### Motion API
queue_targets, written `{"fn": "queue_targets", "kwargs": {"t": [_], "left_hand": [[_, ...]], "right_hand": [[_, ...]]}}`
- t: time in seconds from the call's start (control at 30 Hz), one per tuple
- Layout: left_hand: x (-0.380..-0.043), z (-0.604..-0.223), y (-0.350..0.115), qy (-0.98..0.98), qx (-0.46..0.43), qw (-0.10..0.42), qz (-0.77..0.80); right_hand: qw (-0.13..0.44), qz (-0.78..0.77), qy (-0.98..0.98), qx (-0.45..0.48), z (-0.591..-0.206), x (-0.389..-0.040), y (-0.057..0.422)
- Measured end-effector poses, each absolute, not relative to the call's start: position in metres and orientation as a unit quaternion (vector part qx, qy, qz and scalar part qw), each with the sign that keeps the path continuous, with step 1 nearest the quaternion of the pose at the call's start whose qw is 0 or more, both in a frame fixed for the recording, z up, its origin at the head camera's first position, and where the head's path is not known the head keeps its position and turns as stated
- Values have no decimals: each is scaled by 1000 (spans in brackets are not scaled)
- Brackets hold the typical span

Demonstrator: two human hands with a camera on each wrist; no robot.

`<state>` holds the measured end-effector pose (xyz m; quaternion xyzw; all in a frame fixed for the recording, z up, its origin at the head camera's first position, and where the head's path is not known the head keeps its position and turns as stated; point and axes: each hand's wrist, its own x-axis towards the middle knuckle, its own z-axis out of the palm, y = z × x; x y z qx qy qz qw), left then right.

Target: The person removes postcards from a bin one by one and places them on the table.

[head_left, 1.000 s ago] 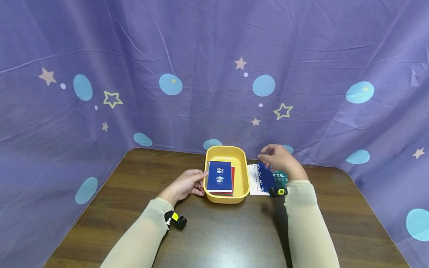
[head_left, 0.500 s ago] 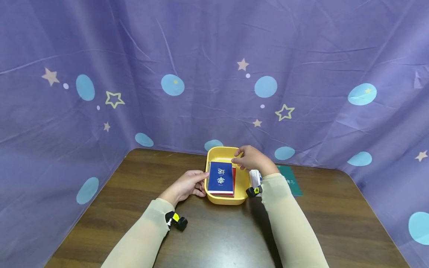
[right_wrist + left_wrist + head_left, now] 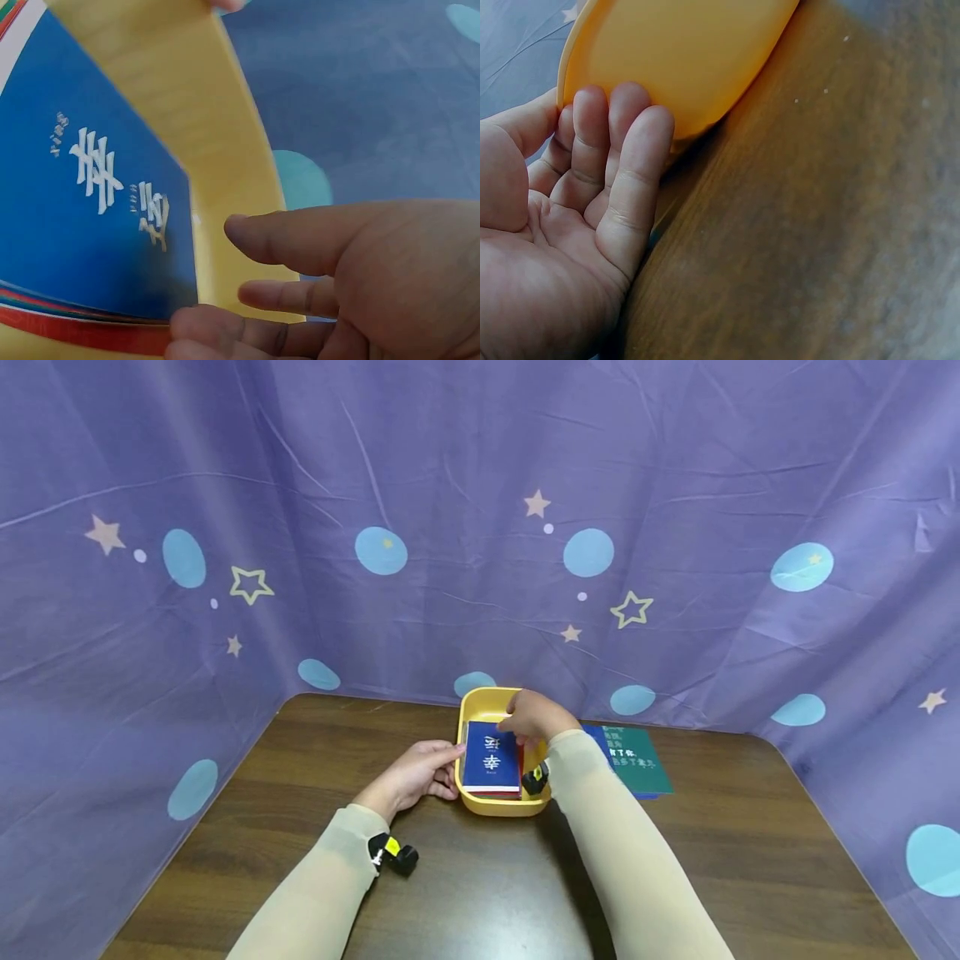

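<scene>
A yellow plastic basin stands at the back of the table. In it lies a stack of cards or thin booklets, topped by a blue cover with white characters; red edges show below. My left hand grips the basin's left rim, thumb over the rim and fingers against the outer wall. Over the basin's right side is my right hand, with its fingertips at a corner of the stack. The right wrist view shows its thumb apart from the other fingers, and nothing held between them.
Right of the basin, a teal card with white writing overlaps a blue one, partly behind the right sleeve. A purple curtain with stars and dots hangs along the brown table's back edge.
My right hand has moved left from the cards beside the basin to over the stack inside it. The left hand has kept its place on the rim.
</scene>
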<state>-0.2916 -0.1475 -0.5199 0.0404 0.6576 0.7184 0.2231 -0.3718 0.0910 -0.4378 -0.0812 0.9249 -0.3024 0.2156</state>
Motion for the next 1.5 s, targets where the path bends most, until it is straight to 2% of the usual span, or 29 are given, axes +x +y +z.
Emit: {"fn": "queue_targets", "kwargs": {"t": [0.3, 0.53, 0.77, 0.9, 1.5], "left_hand": [[-294, -522, -147, 656, 43, 224, 719], [-294, -521, -150, 660, 36, 220, 718], [-293, -523, -151, 654, 34, 225, 721], [-293, -523, -150, 654, 38, 224, 722], [-292, -523, -148, 654, 39, 223, 722]], "right_hand": [[196, -234, 950, -69, -445, -377, 74], [155, -179, 967, -94, -449, -376, 69], [187, -201, 960, -61, -450, -376, 69], [181, -209, 960, -57, -449, -376, 72], [152, -463, 870, -78, -436, -370, 133]]}}
